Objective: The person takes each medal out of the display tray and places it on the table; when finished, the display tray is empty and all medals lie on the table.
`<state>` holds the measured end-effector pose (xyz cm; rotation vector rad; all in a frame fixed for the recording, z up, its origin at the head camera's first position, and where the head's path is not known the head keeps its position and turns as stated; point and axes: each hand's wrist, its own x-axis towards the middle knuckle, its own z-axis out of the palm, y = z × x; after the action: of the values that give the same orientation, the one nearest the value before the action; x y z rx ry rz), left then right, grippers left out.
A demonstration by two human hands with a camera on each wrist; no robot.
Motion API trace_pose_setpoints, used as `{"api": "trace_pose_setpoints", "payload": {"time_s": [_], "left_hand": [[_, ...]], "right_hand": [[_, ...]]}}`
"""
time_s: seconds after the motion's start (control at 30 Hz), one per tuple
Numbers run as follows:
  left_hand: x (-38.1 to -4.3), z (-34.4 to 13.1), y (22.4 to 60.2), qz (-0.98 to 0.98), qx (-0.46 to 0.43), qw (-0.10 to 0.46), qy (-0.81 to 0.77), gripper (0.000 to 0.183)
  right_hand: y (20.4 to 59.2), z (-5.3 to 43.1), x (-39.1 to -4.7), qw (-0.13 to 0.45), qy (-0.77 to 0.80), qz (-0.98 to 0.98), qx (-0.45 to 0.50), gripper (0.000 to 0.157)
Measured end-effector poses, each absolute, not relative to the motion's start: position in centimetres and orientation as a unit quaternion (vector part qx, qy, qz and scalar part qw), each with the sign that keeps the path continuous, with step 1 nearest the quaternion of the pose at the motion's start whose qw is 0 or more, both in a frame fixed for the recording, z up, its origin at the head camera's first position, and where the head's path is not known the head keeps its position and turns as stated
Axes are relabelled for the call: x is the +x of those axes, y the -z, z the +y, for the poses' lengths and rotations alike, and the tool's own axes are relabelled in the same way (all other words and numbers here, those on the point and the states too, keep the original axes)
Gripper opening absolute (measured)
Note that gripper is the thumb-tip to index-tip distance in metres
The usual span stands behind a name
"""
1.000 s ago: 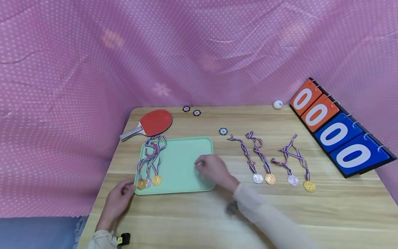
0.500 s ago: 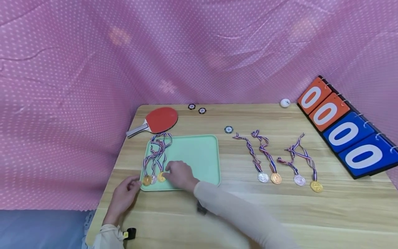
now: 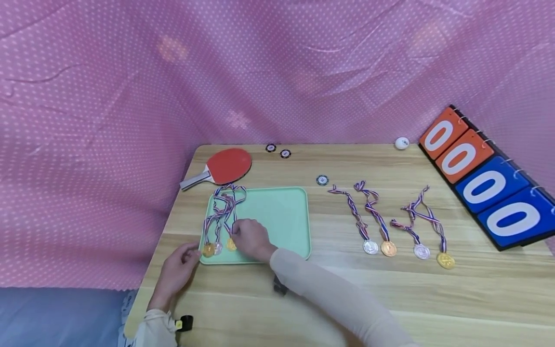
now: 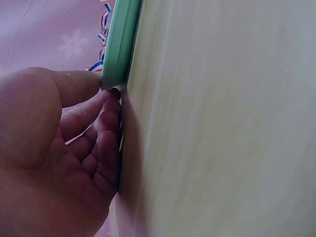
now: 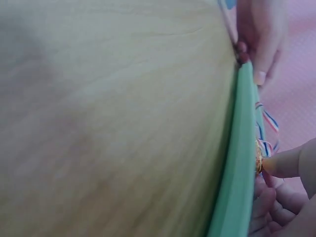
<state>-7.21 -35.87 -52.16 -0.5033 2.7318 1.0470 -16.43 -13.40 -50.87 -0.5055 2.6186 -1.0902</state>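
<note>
A mint green tray (image 3: 282,212) lies on the table. Along its left side are three medals with striped ribbons: a dark gold medal (image 3: 208,249), a silver one (image 3: 218,247) and a gold medal (image 3: 231,244). My left hand (image 3: 178,270) holds the tray's near left corner; in the left wrist view the thumb is on the rim (image 4: 118,44), fingertips at its underside. My right hand (image 3: 251,238) is over the tray, pinching the gold medal at its upper edge. The right wrist view has the thumb against that gold medal (image 5: 258,160); the other fingers partly hide behind the rim.
Right of the tray lie a silver medal (image 3: 370,247), a bronze medal (image 3: 389,248), another silver (image 3: 421,251) and a gold one (image 3: 445,260). Behind are a red paddle (image 3: 230,166), poker chips (image 3: 322,180), a white ball (image 3: 402,143) and a scoreboard (image 3: 481,185).
My right hand has moved left from the tray's right side to the gold medal and now pinches it. My left hand stays at the tray corner. The head view has shifted slightly.
</note>
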Motion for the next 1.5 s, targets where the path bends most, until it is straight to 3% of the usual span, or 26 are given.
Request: {"api": "trace_pose_setpoints", "payload": {"time_s": [0.43,0.7,1.03,1.5], "left_hand": [[-7.1,-35.9,52.3,0.917,-0.170,0.079,-0.352,0.043],[-7.0,-35.7,51.9,0.918,-0.175,0.087,-0.345,0.046],[-7.2,-35.6,52.2,0.919,-0.171,0.086,-0.344,0.047],[-7.1,-35.6,52.4,0.916,-0.172,0.085,-0.353,0.049]], "right_hand": [[49.6,-8.7,-16.7,0.191,0.507,0.828,-0.143,0.004],[48.6,-4.5,-16.6,0.243,0.555,0.787,-0.115,0.012],[44.6,-1.5,-17.9,0.254,0.566,0.779,-0.095,0.009],[38.5,1.8,-18.9,0.249,0.567,0.771,-0.148,0.010]]}}
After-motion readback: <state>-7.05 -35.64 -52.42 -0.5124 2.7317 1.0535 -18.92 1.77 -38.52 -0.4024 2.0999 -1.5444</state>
